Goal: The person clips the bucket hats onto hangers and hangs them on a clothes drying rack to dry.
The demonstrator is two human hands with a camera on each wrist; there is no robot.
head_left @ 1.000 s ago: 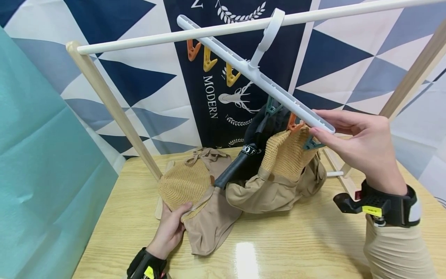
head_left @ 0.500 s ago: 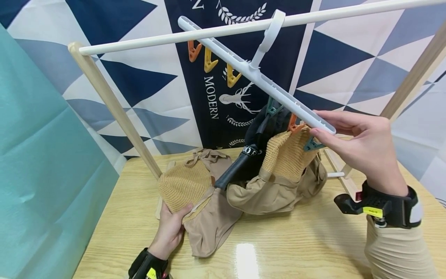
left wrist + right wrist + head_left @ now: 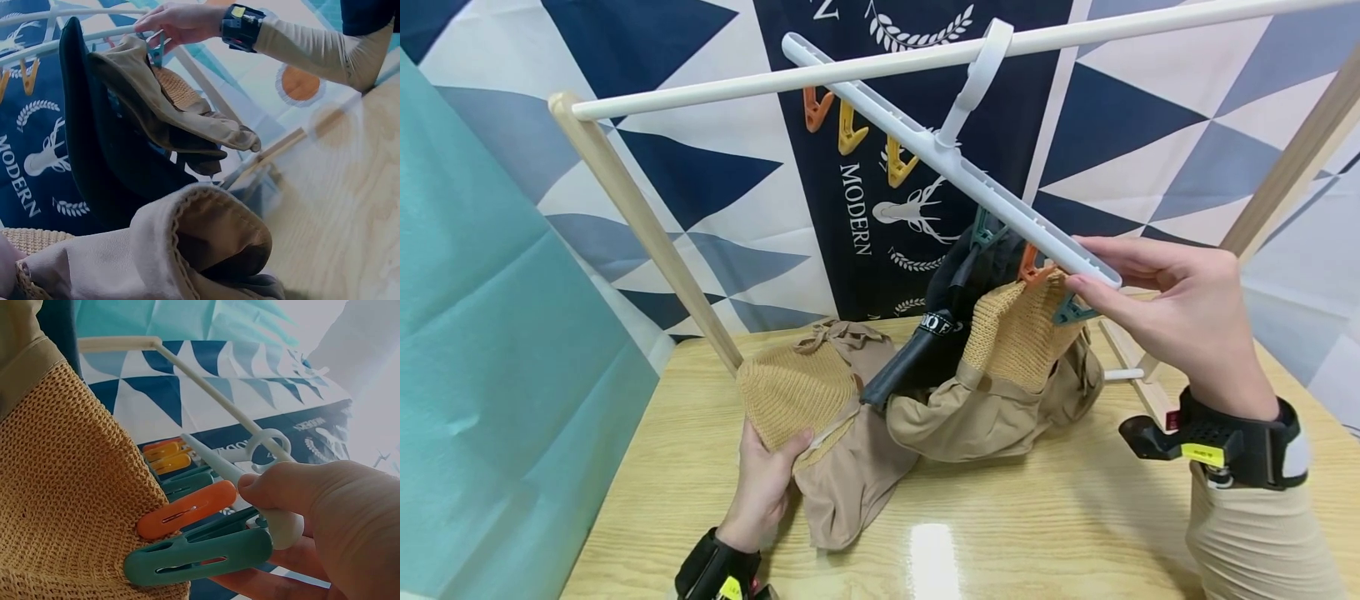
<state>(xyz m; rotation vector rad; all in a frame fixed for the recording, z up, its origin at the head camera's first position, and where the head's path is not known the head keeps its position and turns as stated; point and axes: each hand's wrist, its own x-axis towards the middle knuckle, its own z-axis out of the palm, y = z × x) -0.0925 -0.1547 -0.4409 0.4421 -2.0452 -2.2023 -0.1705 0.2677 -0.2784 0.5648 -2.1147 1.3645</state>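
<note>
My left hand (image 3: 762,483) grips the edge of a sun hat (image 3: 793,392) with a straw-coloured knitted crown and a beige cloth brim, held over the table's left part. In the left wrist view that hat's brim (image 3: 94,262) curls up at the front. With thumb and fingers my right hand (image 3: 1180,304) holds the near end of a white clip hanger (image 3: 951,162), hooked on a rail. A similar straw and beige hat (image 3: 1011,333) hangs from its orange clip (image 3: 187,509) and teal clip (image 3: 200,555). Beside it a black hat (image 3: 934,362) with a lettered band hangs by another teal clip (image 3: 987,229).
The white rail (image 3: 760,81) runs across a wooden rack, with a slanted post (image 3: 643,225) at left and another post (image 3: 1292,158) at right. Orange and yellow clips (image 3: 850,129) hang on the hanger's far half. A wooden table (image 3: 1037,525) lies below; patterned cloth hangs behind.
My left hand and the hat it holds have shifted slightly up and to the left. The right hand, hanger and hanging hats stay in nearly the same place.
</note>
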